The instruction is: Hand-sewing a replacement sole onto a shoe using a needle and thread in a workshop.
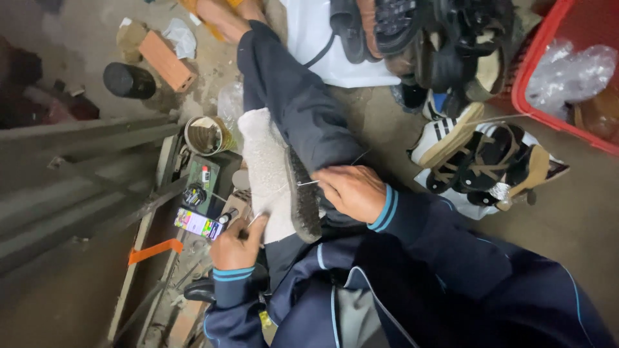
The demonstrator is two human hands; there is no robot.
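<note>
Fuzzy white shoe (267, 171) is lying sole-edge up across the lap, long axis running away from the body. Right hand (351, 191), nearer, is pinching a needle (308, 183) at the sole; left hand (237, 243) is pinching thread (256, 219) below.

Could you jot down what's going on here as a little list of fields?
Left hand: grips a thin tool at the pale shoe's lower edge
Right hand: on the shoe's dark sole, pinching a needle
Pale shoe: fuzzy, resting on the person's leg
Round tin: open, on the floor
Shoe pile: sandals and a striped sneaker
Red basket: holds clear plastic
</note>
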